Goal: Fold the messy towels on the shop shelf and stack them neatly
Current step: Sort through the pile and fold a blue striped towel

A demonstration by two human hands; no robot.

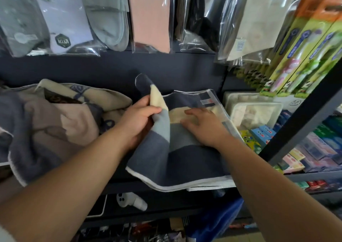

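Bare forearms reach up to the shelf, where a rumpled pile of towels sits at the left; the left hand grips a lifted flap of the striped towel mid-shelf, and the right hand presses it flat, fingers straight

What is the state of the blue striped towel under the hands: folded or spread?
Partly folded. The left hand grips one raised edge of the blue striped towel, and the right hand presses flat on the part lying down.
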